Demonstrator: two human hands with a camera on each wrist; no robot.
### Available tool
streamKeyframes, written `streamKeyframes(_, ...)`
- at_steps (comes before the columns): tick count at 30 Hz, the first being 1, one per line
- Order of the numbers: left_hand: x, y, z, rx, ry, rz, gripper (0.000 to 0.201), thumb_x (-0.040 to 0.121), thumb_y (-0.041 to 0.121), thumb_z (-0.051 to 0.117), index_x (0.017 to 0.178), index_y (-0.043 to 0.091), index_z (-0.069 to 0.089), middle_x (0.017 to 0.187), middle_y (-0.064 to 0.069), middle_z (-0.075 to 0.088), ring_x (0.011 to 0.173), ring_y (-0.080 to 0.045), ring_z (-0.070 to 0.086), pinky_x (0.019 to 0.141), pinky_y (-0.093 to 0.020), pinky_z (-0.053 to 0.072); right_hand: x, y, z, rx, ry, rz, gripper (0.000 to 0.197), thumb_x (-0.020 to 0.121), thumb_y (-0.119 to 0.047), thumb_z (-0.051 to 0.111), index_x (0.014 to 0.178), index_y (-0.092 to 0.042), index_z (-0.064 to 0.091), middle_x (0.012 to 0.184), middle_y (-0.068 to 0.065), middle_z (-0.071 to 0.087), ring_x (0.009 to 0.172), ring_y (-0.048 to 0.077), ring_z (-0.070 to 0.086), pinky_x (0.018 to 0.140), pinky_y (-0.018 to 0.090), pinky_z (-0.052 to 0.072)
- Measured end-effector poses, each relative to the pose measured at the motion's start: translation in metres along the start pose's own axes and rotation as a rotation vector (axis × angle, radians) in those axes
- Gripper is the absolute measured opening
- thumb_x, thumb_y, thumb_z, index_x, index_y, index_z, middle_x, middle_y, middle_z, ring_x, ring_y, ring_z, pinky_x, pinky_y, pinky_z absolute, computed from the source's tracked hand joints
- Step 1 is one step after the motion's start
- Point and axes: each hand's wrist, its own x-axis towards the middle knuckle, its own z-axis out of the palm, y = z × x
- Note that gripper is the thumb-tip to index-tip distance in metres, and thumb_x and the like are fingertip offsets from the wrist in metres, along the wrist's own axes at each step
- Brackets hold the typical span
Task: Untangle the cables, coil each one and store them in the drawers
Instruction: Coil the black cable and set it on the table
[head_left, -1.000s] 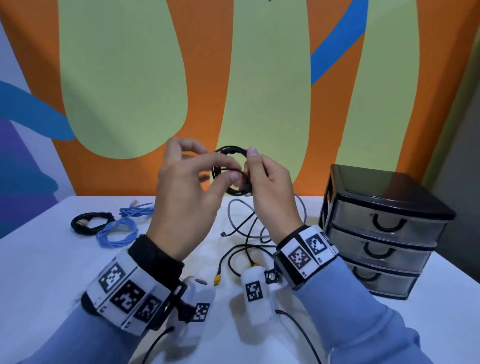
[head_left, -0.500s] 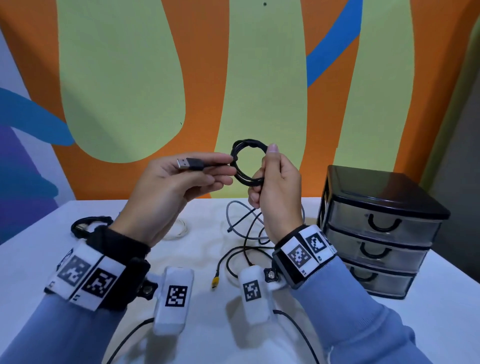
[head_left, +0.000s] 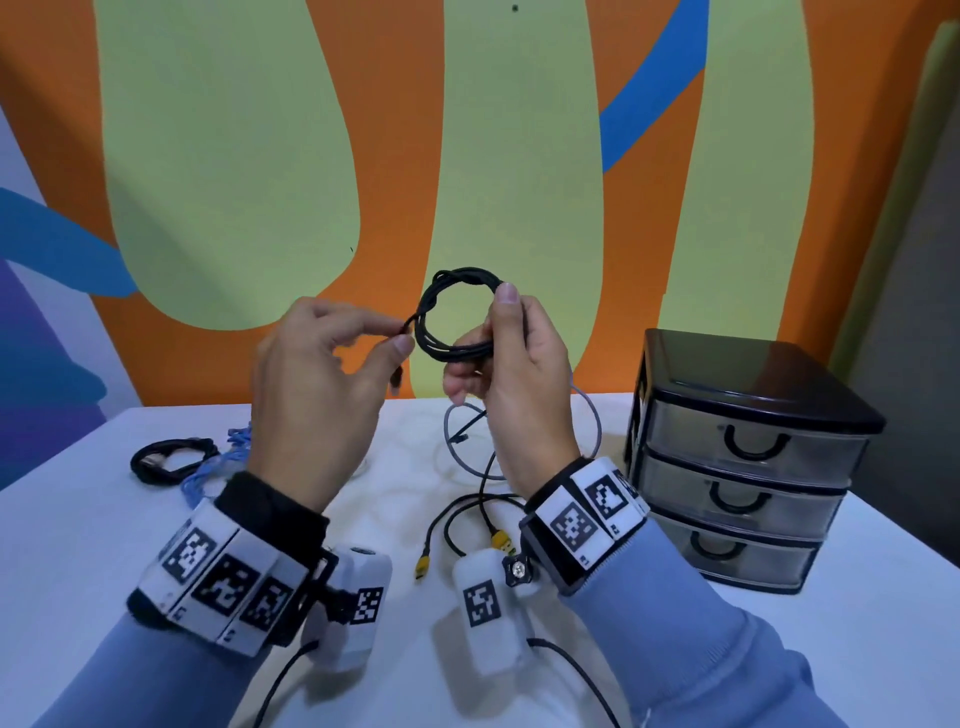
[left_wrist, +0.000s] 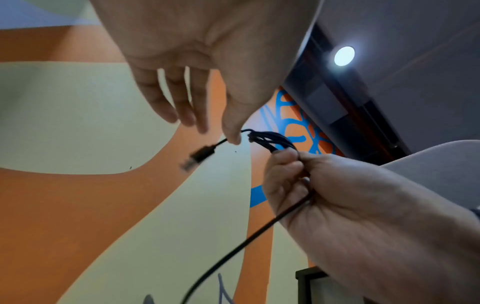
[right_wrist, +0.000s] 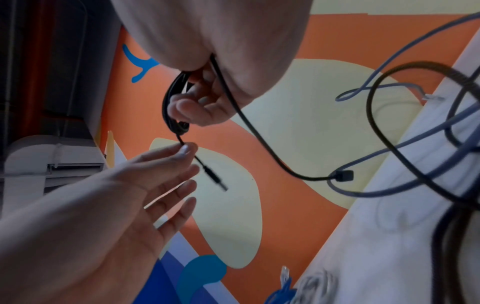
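Black USB cable (head_left: 457, 317) is nearly coiled, loops grasped in the right hand (head_left: 514, 374) above the worktop (head_left: 78, 519) while the left hand (head_left: 317, 395) pinches its loose end, but grey and yellow-plugged cables (head_left: 467, 509) remain tangled and the drawers (head_left: 748, 457) look unopened.

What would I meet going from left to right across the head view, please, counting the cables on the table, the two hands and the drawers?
Coiled black cable on the table → blue cable → left hand → black coil held up → right hand → drawer unit.
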Motion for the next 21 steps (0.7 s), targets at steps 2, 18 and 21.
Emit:
streamKeyframes(2, 0.001, 0.000, 0.000, -0.140, 0.000, -0.115, 0.005, 0.095, 0.020, 0.079, 0.099, 0.021, 0.082, 0.087, 0.002, 0.079, 0.081, -0.014, 0.074, 0.082, -0.043, 0.063, -0.004, 0.003, 0.005, 0.007, -0.062, 0.014, 0.033, 0.114, -0.030, 0.041, 0.089, -0.009, 0.046, 0.064, 0.000, 0.061, 0.054, 0.023, 0.064, 0.049, 0.032, 0.053)
streamKeyframes(18, -0.001, 0.021, 0.003, -0.863, -0.087, -0.547, 0.033, 0.095, 0.005, 0.072, 0.127, 0.013, 0.068, 0.108, -0.013, 0.081, 0.094, -0.020, 0.065, 0.089, -0.032, 0.045, -0.003, 0.010, -0.003, -0.062, -0.124, 0.170, 0.034, 0.113, -0.037, 0.040, 0.093, -0.011, 0.048, 0.072, 0.021, 0.067, 0.057, 0.031, 0.067, 0.054, 0.032, 0.056)
streamKeyframes(21, 0.001, 0.017, 0.006, -0.979, -0.080, -0.619, 0.033, 0.097, 0.004, 0.068, 0.128, 0.015, 0.066, 0.108, -0.012, 0.079, 0.094, -0.020, 0.064, 0.092, -0.032, 0.044, -0.002, 0.010, -0.004, -0.019, -0.149, 0.219, 0.033, 0.113, -0.037, 0.040, 0.095, -0.010, 0.049, 0.072, 0.019, 0.067, 0.059, 0.030, 0.067, 0.056, 0.033, 0.056)
